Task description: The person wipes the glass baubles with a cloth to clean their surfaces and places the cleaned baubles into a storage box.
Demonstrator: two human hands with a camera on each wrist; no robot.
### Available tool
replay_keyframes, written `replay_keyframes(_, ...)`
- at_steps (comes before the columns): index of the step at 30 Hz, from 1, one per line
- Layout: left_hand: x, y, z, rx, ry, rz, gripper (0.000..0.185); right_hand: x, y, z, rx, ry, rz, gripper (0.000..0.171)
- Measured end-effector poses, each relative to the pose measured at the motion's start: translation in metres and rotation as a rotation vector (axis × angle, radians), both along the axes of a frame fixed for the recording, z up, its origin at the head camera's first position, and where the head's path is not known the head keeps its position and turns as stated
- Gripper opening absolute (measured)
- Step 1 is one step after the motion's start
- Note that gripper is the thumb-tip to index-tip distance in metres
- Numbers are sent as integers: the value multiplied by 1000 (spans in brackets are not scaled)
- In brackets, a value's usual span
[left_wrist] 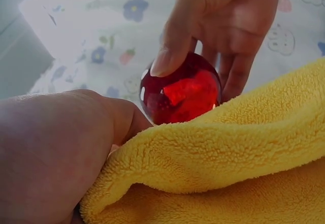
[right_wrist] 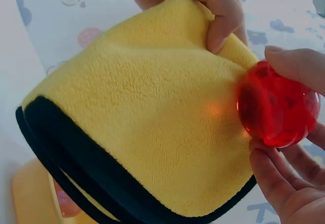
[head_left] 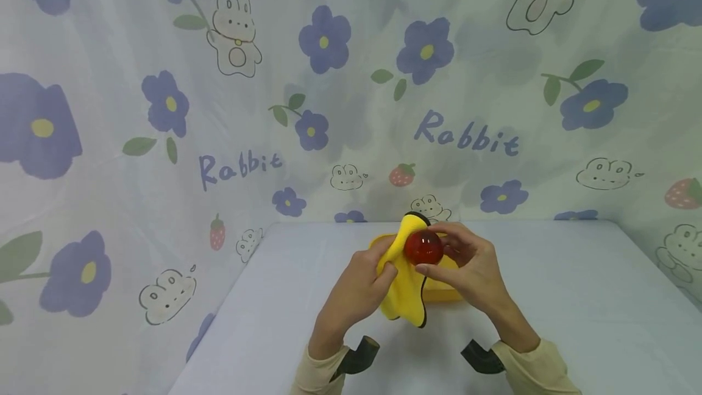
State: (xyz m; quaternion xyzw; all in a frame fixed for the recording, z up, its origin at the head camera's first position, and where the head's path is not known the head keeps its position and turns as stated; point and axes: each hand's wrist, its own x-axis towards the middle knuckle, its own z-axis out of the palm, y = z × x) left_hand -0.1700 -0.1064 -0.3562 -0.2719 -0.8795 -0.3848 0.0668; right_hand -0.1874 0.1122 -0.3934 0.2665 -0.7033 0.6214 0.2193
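My left hand [head_left: 353,285] grips a yellow plush cloth [head_left: 404,294] with dark edging, thumb on top; the cloth hangs down in folds. In my right hand [head_left: 479,267] is a glossy, see-through red ball [head_left: 424,247], pinched between thumb and fingers. Against the cloth's upper part, the ball touches or nearly touches the fabric. Seen from the left wrist, the red ball [left_wrist: 185,94] lies just beyond a cloth fold [left_wrist: 213,153]. The right wrist view shows the cloth [right_wrist: 137,112] spread broadly, with a reddish glow beside the ball [right_wrist: 279,104].
Behind the hands, a yellow container [head_left: 445,295] stands on the white table [head_left: 548,297], partly covered by cloth and hands. A reddish thing [right_wrist: 66,201] shows inside it in the right wrist view. A curtain [head_left: 362,108] printed with flowers and rabbits surrounds the table.
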Motion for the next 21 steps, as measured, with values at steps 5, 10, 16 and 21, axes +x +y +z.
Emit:
replay_keyframes(5,2,2,1,-13,-6,13,44,-2,1,0,-28,-49,-19,58)
replay_keyframes(10,4,2,2,-23,21,8,43,-3,2,-1,-16,-114,-38,58)
replay_keyframes(16,7,3,3,-25,41,-3,46,-5,4,-3,21,-145,-91,56)
replay_keyframes(21,9,4,4,-35,65,0,49,-6,5,-4,56,-158,-127,54)
